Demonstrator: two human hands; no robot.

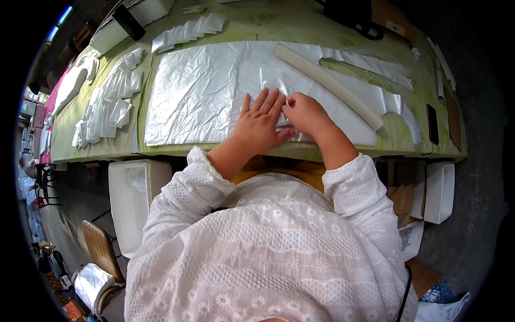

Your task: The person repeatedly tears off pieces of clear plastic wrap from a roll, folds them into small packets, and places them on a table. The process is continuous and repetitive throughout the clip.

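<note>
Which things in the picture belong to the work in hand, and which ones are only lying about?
Likely part of the job:
flat left hand
curled right hand
clear plastic piece near them
silvery plastic sheet
pale tube across it
overlapping clear pieces

Probably just lying about:
black phone
wooden-backed chair

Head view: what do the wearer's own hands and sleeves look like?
The left hand and right hand are bare, without gloves. The loose white sleeves, roughly three-quarter length with a lattice texture, match the white top with flower patterns.
</note>
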